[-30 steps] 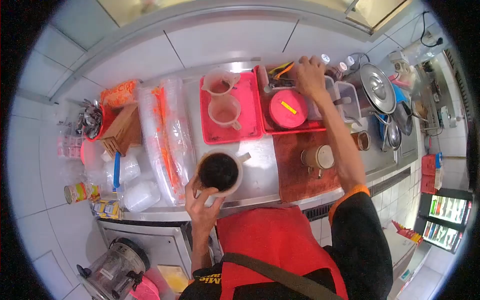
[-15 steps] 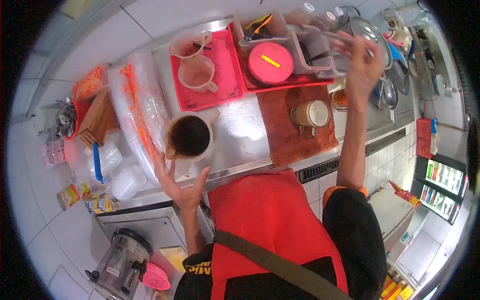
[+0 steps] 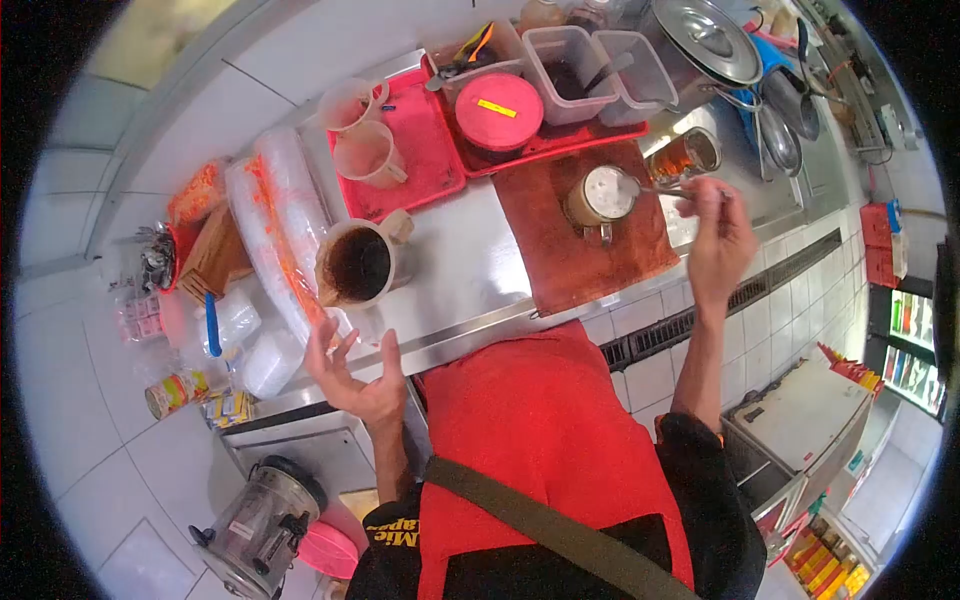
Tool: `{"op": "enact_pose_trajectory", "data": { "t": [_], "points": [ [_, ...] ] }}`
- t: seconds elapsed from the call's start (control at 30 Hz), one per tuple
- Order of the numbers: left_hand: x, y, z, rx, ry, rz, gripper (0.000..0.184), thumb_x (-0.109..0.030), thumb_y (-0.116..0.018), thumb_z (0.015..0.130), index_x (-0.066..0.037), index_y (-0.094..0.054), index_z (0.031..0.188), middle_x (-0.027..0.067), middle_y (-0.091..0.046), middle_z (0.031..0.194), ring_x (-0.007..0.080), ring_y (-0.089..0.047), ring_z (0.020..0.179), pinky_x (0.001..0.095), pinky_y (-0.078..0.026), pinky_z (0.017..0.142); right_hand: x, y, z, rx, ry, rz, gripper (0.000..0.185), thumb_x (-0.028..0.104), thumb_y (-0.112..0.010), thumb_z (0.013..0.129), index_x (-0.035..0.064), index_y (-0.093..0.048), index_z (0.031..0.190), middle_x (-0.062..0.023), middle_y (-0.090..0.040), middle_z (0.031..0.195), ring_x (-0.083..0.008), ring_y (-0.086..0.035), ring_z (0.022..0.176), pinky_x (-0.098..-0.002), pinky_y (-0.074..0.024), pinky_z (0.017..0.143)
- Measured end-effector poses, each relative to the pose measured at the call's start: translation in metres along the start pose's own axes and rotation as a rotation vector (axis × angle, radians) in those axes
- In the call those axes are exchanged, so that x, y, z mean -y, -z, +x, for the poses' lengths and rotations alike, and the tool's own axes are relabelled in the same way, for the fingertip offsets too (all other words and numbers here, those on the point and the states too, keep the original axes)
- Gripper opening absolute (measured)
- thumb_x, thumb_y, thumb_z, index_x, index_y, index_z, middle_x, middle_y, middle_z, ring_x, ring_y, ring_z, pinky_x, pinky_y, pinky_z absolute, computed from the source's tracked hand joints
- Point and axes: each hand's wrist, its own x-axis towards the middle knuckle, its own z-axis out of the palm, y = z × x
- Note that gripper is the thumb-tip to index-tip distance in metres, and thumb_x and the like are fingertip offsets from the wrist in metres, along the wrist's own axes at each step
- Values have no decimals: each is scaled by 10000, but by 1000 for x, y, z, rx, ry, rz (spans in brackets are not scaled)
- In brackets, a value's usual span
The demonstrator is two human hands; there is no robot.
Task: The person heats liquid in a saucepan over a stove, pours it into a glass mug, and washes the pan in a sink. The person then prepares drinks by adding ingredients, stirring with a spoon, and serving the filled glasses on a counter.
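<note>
Fingers pinched, my right hand point(image 3: 722, 235) holds the handle of a metal spoon point(image 3: 660, 190). The spoon's far end is at the mouth of a glass mug point(image 3: 604, 194) with a pale, frothy top, which stands on a brown cloth point(image 3: 585, 262). My left hand point(image 3: 358, 377) is empty with its fingers spread, just below a pitcher point(image 3: 358, 262) of dark liquid on the steel counter. Beyond the mug, a glass point(image 3: 685, 155) with amber liquid lies close to the cloth's right edge.
Two plastic jugs stand on a red tray point(image 3: 408, 192). A pink-lidded tub point(image 3: 499, 112) and clear containers point(image 3: 568, 75) are on another tray. Wrapped cups point(image 3: 285, 215) lie to the left. At the right are a lidded pot point(image 3: 706, 40) and ladles point(image 3: 778, 140).
My right hand has moved from the containers down to the mug, now with a spoon. My left hand has let go of the pitcher and opened. The view has shifted.
</note>
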Motion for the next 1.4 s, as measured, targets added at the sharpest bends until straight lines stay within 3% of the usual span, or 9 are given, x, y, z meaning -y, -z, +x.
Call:
{"op": "enact_pose_trajectory", "data": {
  "t": [0.3,0.43,0.53,0.97,1.23,1.4],
  "points": [
    [-25,-20,-21,145,-108,-32,703,-36,-779,715,-3,-417,1317,159,-463,1280,265,-540,1114,346,-550,794,10,4,-16,323,193,34,68,7,-602,888,-34,-647,919,-103,-681,877,-115,-638,751,-230,-502,659],
    [-27,-18,-26,140,-80,-8,666,-35,-767,728,0,-431,1302,165,-476,1266,264,-551,1097,338,-561,768,12,28,-12,317,62,66,76,23,-594,901,-35,-638,923,-93,-682,888,-115,-634,762,-227,-497,659],
    [-28,-17,-26,127,-67,23,635,-27,-755,740,-3,-442,1291,163,-501,1232,260,-557,1082,334,-559,772,-3,34,2,245,39,70,138,106,-555,948,-18,-615,951,-84,-681,900,-120,-634,765,-246,-508,688],
    [-31,-23,-27,132,-24,40,534,10,-740,736,4,-518,1222,168,-532,1156,248,-575,1017,313,-573,722,-72,37,-20,-51,-296,382,240,209,-541,967,-25,-590,975,-139,-664,912,-153,-636,718,-275,-523,698],
    [-34,-31,-22,187,-66,37,494,24,-721,756,6,-526,1209,146,-533,1136,223,-578,1003,301,-574,726,-81,24,-48,-245,-426,574,205,185,-541,962,-13,-591,980,-145,-656,898,-146,-627,676,-263,-526,620],
    [-30,-36,-19,177,-82,8,504,16,-744,719,29,-547,1183,188,-557,1111,265,-580,986,307,-576,677,-82,19,-51,-365,-482,662,180,150,-540,956,-22,-587,984,-145,-652,879,-149,-627,666,-265,-528,600]
  ]
}}
